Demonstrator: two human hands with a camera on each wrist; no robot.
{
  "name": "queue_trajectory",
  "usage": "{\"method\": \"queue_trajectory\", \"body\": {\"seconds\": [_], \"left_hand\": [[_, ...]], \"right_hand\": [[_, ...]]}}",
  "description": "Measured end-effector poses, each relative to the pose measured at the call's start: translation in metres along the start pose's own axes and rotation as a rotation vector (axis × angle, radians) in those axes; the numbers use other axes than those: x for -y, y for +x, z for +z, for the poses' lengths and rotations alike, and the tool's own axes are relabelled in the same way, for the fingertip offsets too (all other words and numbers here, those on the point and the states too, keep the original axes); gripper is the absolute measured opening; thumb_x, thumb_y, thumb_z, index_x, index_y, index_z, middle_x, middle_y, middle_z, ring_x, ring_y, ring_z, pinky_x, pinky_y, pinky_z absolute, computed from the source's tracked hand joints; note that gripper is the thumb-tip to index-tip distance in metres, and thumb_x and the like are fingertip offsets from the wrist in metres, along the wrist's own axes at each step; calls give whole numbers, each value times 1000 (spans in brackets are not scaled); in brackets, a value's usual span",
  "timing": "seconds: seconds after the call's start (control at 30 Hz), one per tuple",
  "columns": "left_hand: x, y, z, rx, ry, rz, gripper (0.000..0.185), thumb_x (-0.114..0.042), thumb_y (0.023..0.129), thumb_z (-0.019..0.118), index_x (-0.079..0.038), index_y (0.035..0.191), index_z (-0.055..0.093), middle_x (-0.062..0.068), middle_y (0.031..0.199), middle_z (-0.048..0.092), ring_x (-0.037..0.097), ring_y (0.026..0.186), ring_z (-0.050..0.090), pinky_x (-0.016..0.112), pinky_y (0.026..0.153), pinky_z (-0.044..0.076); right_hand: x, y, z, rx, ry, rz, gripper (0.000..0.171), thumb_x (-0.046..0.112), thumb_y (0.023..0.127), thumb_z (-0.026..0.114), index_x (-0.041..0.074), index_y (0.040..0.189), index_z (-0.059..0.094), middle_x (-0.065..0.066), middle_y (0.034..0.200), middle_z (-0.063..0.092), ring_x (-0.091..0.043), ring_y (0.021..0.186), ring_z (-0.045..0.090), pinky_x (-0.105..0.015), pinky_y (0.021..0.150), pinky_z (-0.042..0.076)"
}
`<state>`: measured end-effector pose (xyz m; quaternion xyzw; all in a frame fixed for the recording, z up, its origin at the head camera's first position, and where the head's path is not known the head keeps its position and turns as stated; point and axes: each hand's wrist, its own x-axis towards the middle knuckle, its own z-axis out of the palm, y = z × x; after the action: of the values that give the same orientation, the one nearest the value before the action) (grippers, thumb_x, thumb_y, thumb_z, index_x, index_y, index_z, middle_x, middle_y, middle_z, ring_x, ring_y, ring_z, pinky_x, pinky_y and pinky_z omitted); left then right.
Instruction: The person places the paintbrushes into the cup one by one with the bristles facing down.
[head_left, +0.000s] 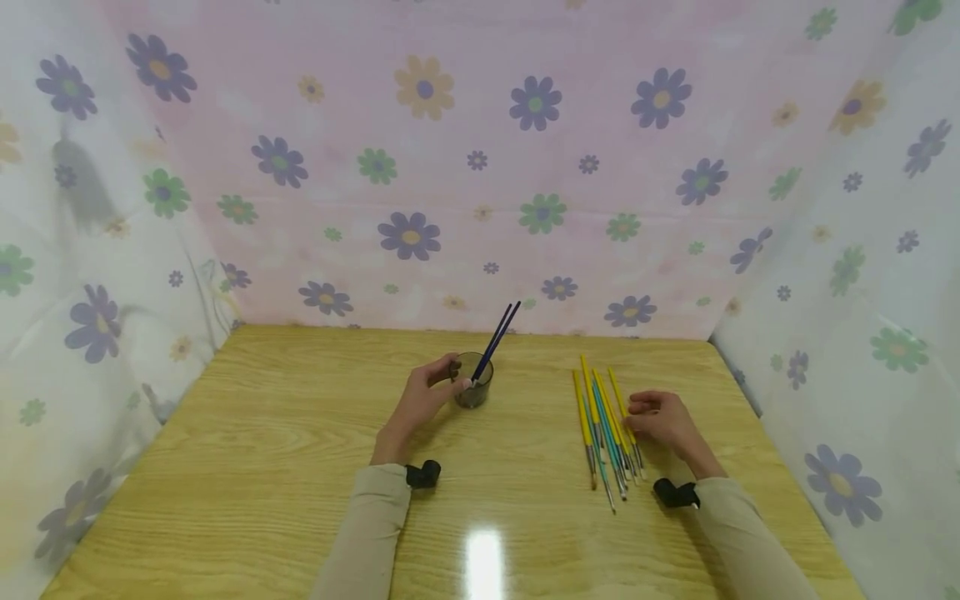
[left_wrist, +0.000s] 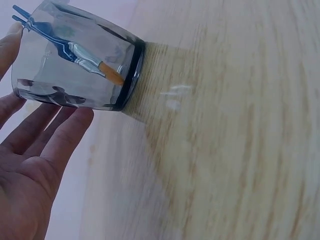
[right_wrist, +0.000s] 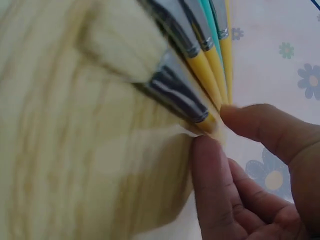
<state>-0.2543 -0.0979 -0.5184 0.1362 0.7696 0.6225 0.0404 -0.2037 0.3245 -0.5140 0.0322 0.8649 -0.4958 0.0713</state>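
1. Biggest thing first: the desk (head_left: 300,467), a pale yellow wood-grain top with a glossy finish that throws a bright glare spot near the front edge. It is walled on three sides by thin floral cloth (head_left: 420,167), pink at the back and whiter at the sides, which keeps the work boxed in.

2. The left hand (head_left: 423,398) sits beside the glass cup (head_left: 473,380), fingers curved round its wall. The left wrist view shows the fingers fairly straight along the glass, thumb at the rim, so it reads as a light steadying hold, likely to stop the cup tipping.

3. That cup is smoky clear glass, smooth, with a thick dark base, standing mid-desk. Two dark blue brushes (head_left: 497,337) lean in it, handles slanting up to the right, bristles down; one orange-tan tip (left_wrist: 111,74) shows through the wall.

4. Over to the right hand (head_left: 663,419), resting at the right edge of the loose brushes (head_left: 603,429). Thumb and forefinger (right_wrist: 212,170) pinch a yellow-handled brush (right_wrist: 207,120) just at its metal ferrule.

5. The loose brushes lie flat, nearly parallel, fanning slightly, bristles towards the person: slim yellow and teal handles, shiny silver ferrules. They are well apart from the cup, within easy reach.
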Motion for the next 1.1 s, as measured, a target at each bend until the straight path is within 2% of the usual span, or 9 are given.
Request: {"method": "queue_trajectory", "body": {"seconds": [0.27,0.4,0.53,0.7,0.9,1.1], "left_hand": [[-1,-2,1,-10,13,-8,65,-20,97,72,-3,153,45,21,144,57,36,136,53,54,109,46],[0,-1,1,-8,9,-4,65,-21,97,73,-3,153,45,20,143,58,35,136,53,55,109,46],[1,0,1,-5,5,0,65,-22,97,73,-3,153,46,19,143,58,35,136,53,55,109,46],[-1,-1,1,-7,-1,-5,64,-22,98,72,-4,153,45,19,144,57,36,136,52,55,109,46],[-1,-2,2,-7,-6,-30,64,-23,98,72,-5,153,45,20,145,57,35,138,51,55,110,45],[2,-1,2,0,-21,-13,66,-22,98,72,-4,155,43,24,147,53,39,140,48,58,111,42]], "right_hand": [[7,0,0,42,-162,-7,56,3,85,79,-16,132,55,-31,119,64,-37,101,67,-38,78,60],[11,3,1,55,-244,-27,54,2,84,79,-16,129,56,-28,114,64,-36,99,66,-41,81,59],[12,4,0,74,-258,-38,55,0,82,79,-17,129,55,-28,113,63,-34,97,66,-40,79,59],[9,3,-5,105,-178,-29,60,2,84,77,-17,135,52,-30,118,61,-34,101,65,-35,77,58],[3,2,-16,195,-48,-24,60,1,92,65,-18,144,41,-38,133,52,-39,113,61,-36,79,59],[-3,2,-21,196,70,-1,63,-1,93,61,-18,149,35,-41,140,46,-25,106,64,-33,78,60]]}}
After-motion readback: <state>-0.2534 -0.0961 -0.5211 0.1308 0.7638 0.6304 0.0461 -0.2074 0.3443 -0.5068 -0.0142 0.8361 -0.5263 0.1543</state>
